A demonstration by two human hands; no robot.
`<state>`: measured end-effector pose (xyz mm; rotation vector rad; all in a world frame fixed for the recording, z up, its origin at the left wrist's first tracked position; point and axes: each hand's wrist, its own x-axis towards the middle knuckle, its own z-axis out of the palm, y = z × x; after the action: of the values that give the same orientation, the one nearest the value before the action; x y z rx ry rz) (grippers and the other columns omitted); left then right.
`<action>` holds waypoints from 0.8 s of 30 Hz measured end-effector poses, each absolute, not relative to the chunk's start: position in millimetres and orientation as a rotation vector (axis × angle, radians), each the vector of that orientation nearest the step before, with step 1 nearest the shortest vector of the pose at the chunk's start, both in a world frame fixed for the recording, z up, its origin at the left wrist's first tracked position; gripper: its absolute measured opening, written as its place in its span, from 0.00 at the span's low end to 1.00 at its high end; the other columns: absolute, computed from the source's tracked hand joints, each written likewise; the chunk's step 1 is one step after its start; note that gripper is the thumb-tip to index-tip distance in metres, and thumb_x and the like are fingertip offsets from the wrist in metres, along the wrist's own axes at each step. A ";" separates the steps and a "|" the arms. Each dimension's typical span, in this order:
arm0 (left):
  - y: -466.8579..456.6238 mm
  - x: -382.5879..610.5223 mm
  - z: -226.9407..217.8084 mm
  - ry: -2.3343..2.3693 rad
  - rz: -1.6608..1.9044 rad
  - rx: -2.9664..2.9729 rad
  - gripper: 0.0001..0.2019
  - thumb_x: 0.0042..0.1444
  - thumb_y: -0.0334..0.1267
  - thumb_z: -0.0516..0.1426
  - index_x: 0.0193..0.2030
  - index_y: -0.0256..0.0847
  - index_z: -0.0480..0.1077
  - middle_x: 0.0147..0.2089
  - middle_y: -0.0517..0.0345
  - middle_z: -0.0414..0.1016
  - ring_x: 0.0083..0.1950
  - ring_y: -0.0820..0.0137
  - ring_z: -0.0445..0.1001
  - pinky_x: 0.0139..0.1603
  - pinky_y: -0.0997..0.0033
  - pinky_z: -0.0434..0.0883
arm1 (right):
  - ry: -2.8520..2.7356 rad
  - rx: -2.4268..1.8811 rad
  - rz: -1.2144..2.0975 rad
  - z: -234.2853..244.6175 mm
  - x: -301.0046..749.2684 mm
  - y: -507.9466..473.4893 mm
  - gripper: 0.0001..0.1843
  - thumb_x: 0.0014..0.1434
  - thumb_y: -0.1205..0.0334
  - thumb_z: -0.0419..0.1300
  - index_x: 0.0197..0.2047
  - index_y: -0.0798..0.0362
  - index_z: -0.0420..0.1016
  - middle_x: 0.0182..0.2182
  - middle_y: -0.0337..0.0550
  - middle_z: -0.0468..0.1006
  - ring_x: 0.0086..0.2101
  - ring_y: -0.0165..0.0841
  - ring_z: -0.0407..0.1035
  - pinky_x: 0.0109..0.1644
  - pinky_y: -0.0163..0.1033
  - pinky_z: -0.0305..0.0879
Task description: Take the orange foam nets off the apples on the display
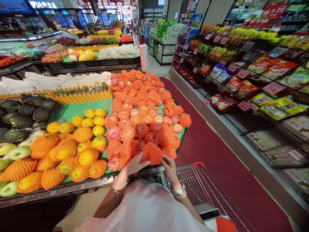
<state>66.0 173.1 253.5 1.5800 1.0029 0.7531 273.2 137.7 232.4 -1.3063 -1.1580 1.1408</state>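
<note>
An orange foam fruit net is lifted at the front edge of the apple pile. My right hand pinches its right corner between thumb and fingers. At the net's left side is my left hand, its fingers stretched out and apart; whether the fingertips touch the net is hard to tell. Red apples lie around and behind both hands, many wrapped in the same kind of net. What the lifted net holds inside, if anything, is hidden.
Oranges, some in nets, fill the stand to the left, beside green apples and dark-netted fruit. A wire shopping cart stands close on my right. Beyond the red floor runs a shelf of bagged goods.
</note>
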 end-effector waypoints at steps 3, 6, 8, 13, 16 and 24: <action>170.3 62.1 254.3 0.962 0.677 1.564 0.24 0.57 0.50 0.54 0.53 0.33 0.67 0.54 0.43 0.73 0.57 0.53 0.69 0.59 0.56 0.68 | -1.143 -1.324 1.129 234.5 271.5 141.1 0.12 0.53 0.55 0.63 0.35 0.55 0.79 0.32 0.45 0.78 0.34 0.35 0.70 0.40 0.39 0.68; 165.5 60.1 257.3 0.917 0.657 1.545 0.23 0.58 0.49 0.53 0.54 0.36 0.68 0.55 0.45 0.72 0.60 0.53 0.67 0.62 0.56 0.65 | -1.314 -1.210 1.374 232.5 269.7 144.4 0.13 0.56 0.54 0.61 0.36 0.54 0.81 0.34 0.46 0.79 0.35 0.37 0.72 0.41 0.41 0.69; 163.1 60.3 258.3 0.884 0.633 1.584 0.23 0.59 0.49 0.54 0.55 0.37 0.68 0.57 0.46 0.71 0.63 0.53 0.65 0.65 0.55 0.62 | -1.355 -1.164 1.453 229.0 267.6 146.0 0.17 0.57 0.51 0.60 0.45 0.51 0.80 0.44 0.47 0.79 0.44 0.40 0.72 0.49 0.44 0.69; 165.5 58.1 251.4 1.093 0.882 1.442 0.25 0.60 0.51 0.53 0.58 0.38 0.66 0.61 0.48 0.68 0.62 0.58 0.66 0.66 0.54 0.61 | -1.261 -1.269 1.222 230.6 263.8 149.7 0.22 0.54 0.51 0.63 0.51 0.50 0.75 0.54 0.48 0.72 0.53 0.39 0.66 0.56 0.44 0.63; 168.1 52.3 245.9 1.139 0.910 1.339 0.25 0.58 0.53 0.54 0.57 0.38 0.68 0.58 0.49 0.71 0.60 0.58 0.68 0.63 0.56 0.65 | -1.413 -1.254 1.242 241.6 261.8 150.6 0.14 0.59 0.52 0.58 0.31 0.54 0.75 0.32 0.44 0.75 0.35 0.34 0.67 0.42 0.38 0.65; 166.2 50.5 253.7 0.991 0.851 1.520 0.23 0.60 0.48 0.55 0.59 0.41 0.69 0.59 0.52 0.71 0.60 0.58 0.69 0.63 0.57 0.65 | -1.359 -1.112 1.490 251.2 238.0 133.6 0.10 0.57 0.57 0.59 0.37 0.53 0.78 0.34 0.43 0.77 0.35 0.34 0.69 0.41 0.38 0.66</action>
<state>50.5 166.2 253.7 1.5197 0.9907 0.8514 238.0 133.6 251.2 -1.1117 -1.3586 1.4898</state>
